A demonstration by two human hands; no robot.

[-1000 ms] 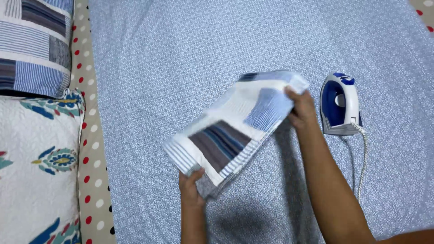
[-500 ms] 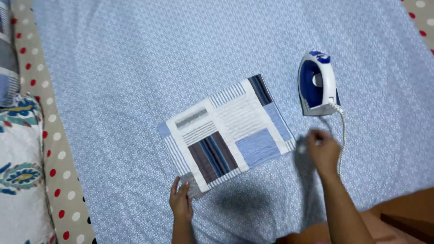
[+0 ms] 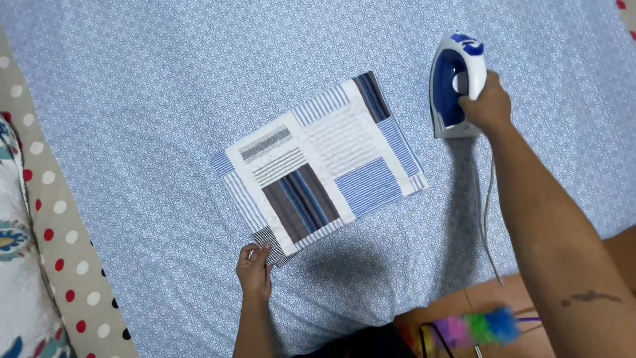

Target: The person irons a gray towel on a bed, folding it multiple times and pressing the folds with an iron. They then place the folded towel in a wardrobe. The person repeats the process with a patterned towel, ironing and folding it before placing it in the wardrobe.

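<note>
A rectangular patchwork cloth [image 3: 318,169] of blue, white and grey striped pieces lies flat on the light blue patterned sheet [image 3: 165,86]. My left hand [image 3: 255,272] pinches the cloth's near left corner. To the right stands a blue and white iron [image 3: 454,83] on its heel. My right hand [image 3: 487,106] is closed around the iron's handle. The iron's cord [image 3: 489,219] runs down along my right arm.
A beige fabric with red, white and black dots [image 3: 59,265] borders the sheet on the left, with a white floral cloth [image 3: 16,298] beyond it. A colourful fluffy duster [image 3: 474,328] lies at the bottom near a wooden floor patch.
The cloth went from held up in the air to lying flat on the sheet. My right hand let go of it and moved up to take the iron's handle.
</note>
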